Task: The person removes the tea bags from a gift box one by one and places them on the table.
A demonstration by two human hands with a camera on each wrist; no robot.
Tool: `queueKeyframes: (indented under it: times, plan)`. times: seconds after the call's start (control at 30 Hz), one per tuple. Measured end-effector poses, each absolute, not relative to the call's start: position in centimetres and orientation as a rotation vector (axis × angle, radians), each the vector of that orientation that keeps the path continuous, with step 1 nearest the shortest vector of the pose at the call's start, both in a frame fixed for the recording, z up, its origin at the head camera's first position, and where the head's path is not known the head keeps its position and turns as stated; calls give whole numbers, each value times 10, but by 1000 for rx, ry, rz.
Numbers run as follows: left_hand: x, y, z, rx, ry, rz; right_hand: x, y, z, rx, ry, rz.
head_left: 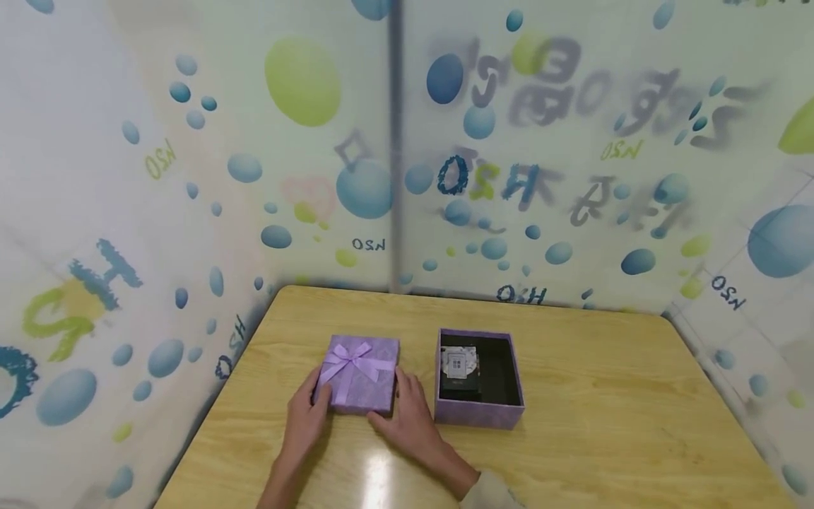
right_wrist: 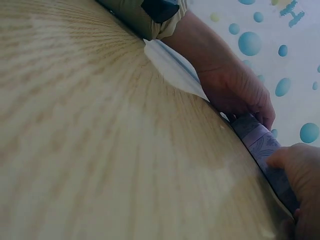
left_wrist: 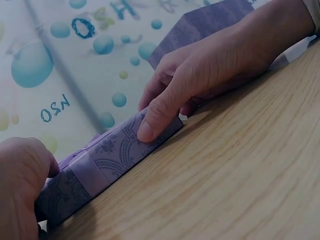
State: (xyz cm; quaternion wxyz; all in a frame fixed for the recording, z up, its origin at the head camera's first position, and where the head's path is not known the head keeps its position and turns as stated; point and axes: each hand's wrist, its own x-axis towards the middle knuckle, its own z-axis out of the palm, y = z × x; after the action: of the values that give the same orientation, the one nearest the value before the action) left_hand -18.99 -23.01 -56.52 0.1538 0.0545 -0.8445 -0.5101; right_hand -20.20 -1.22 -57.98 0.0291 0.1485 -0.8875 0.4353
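A square purple gift box lid (head_left: 376, 387) with a lilac ribbon and bow lies on the table, its bow side up. My left hand (head_left: 307, 418) holds it by the left edge, thumb over the front left part. At the front right corner my right hand (head_left: 412, 424) grips it, with the thumb on the front side and the fingers along the right side. The left wrist view shows the right thumb pressed on the lid's patterned side (left_wrist: 122, 145). Close to the right hand stands the open purple box (head_left: 480, 416), black inside.
Inside the open box, on its left, sits a small black item with a silver-grey label (head_left: 458, 366). The wooden table (head_left: 591, 424) meets walls (head_left: 318, 177) with blue and green bubble prints at the back and sides.
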Motion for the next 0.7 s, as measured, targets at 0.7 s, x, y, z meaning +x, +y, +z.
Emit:
queueKeyframes:
  times: [0.7]
  plan:
    - [-187, -226, -567, 175, -2395, -1359, -157, 32, -569, 791, -2797, 1302]
